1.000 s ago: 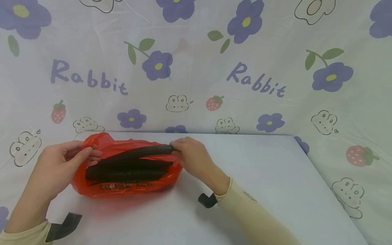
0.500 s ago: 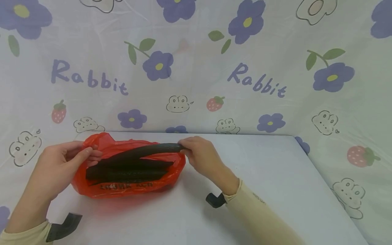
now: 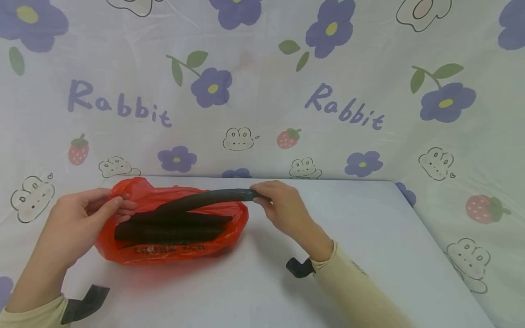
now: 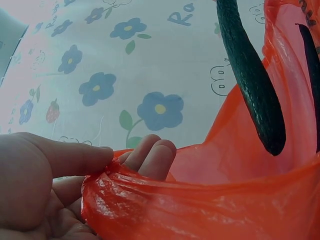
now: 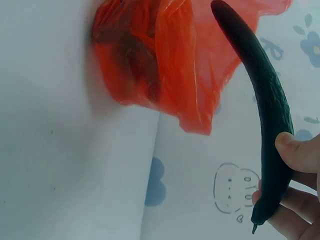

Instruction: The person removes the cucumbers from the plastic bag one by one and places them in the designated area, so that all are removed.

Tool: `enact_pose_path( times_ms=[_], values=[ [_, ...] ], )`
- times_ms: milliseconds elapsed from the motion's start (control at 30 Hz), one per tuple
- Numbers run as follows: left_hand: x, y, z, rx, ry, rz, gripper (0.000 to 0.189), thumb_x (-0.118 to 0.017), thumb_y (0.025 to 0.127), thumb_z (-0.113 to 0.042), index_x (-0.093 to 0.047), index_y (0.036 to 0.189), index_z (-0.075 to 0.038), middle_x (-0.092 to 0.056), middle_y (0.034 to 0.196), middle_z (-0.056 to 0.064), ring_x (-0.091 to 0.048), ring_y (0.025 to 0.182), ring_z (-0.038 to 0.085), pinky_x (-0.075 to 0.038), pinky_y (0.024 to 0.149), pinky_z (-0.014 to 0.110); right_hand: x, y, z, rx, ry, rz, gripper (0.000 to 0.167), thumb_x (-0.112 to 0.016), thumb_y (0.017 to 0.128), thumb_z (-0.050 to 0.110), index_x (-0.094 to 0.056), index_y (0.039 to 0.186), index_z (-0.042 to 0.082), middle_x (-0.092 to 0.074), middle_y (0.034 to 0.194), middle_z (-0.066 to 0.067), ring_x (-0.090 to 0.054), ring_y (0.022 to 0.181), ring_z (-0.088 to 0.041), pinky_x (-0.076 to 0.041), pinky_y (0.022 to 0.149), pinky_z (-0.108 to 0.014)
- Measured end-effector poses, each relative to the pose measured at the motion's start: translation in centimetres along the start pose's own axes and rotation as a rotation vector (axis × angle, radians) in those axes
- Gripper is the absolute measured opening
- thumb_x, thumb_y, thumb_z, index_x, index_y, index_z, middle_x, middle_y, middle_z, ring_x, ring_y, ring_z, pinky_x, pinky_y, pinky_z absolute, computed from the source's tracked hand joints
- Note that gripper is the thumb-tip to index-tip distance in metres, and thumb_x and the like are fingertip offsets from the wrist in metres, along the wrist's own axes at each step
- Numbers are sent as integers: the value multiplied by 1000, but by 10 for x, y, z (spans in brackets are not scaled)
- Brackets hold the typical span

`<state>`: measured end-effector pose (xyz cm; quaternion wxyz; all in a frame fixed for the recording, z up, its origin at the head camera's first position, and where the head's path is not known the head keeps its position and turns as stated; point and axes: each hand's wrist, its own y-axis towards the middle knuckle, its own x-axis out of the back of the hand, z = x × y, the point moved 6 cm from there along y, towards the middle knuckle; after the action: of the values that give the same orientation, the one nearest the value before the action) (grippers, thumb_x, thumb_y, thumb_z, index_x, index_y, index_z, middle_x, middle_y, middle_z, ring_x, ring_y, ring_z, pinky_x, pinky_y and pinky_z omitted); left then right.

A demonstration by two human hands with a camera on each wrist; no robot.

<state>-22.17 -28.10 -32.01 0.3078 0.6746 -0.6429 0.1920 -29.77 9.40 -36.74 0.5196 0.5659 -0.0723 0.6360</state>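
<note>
A red plastic bag (image 3: 172, 258) lies open on the left of the table with several dark green cucumbers (image 3: 172, 233) inside. My left hand (image 3: 79, 223) pinches the bag's left rim between thumb and fingers; the left wrist view shows the plastic (image 4: 125, 200) under that thumb. By its right end my right hand (image 3: 285, 209) grips one curved cucumber (image 3: 217, 196), raised above the others, its left end over the bag's opening. In the right wrist view the thumb and fingers close round this cucumber (image 5: 270, 100) near its stem.
The white table (image 3: 348, 228) extends to the right of the bag. Behind it hangs a patterned cloth (image 3: 262, 91) with flowers and rabbits. A black strap piece (image 3: 300, 268) juts from the right wrist, another (image 3: 86, 304) from the left.
My right hand has moved to the right, drawing the cucumber partway out past the bag's right rim and slightly upward. The left hand and the bag have stayed almost still.
</note>
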Motion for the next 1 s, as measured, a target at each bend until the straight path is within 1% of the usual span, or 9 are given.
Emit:
enact_pose_path(
  times_ms=[267, 467, 667, 867, 1000],
  values=[
    [1, -1, 2, 1, 7, -2, 38, -62, 113, -31, -73, 132, 0, -81, 110, 11, -76, 91, 1, -48, 83, 3, 6, -9, -16, -17, 68, -51, 34, -80, 99, 5, -78, 133, 9, -78, 124, -6, -73, 114, -23, -60, 100, -39],
    [1, -1, 3, -2, 4, -3, 38, -62, 113, -30, -73, 132, 0, -81, 110, 11, -76, 91, 2, -47, 83, 3, 11, -14, -24, -23, 121, -95, 32, -79, 101, 6, -78, 133, 8, -78, 124, -6, -73, 112, -23, -61, 98, -40],
    [1, -2, 4, 0, -1, -4, 37, -62, 113, -30, -73, 133, 0, -81, 110, 11, -76, 91, 1, -48, 83, 3, 20, -17, -29, -17, 107, -134, 33, -80, 99, 5, -78, 132, 8, -79, 121, -6, -73, 110, -24, -62, 95, -40],
    [1, -1, 5, 15, -6, -2, 39, -62, 113, -31, -72, 133, 0, -81, 111, 12, -76, 91, 2, -48, 83, 4, 32, -20, -35, -5, 118, -168, 33, -82, 97, 3, -79, 130, 7, -79, 122, -6, -74, 111, -24, -62, 95, -41],
    [1, -1, 4, 2, -24, -2, 38, -62, 113, -29, -72, 133, 2, -80, 112, 13, -77, 91, 3, -49, 83, 5, 40, -25, -44, -6, 108, -196, 34, -84, 95, 2, -80, 128, 8, -79, 121, -6, -73, 109, -23, -62, 90, -41]
  ],
)
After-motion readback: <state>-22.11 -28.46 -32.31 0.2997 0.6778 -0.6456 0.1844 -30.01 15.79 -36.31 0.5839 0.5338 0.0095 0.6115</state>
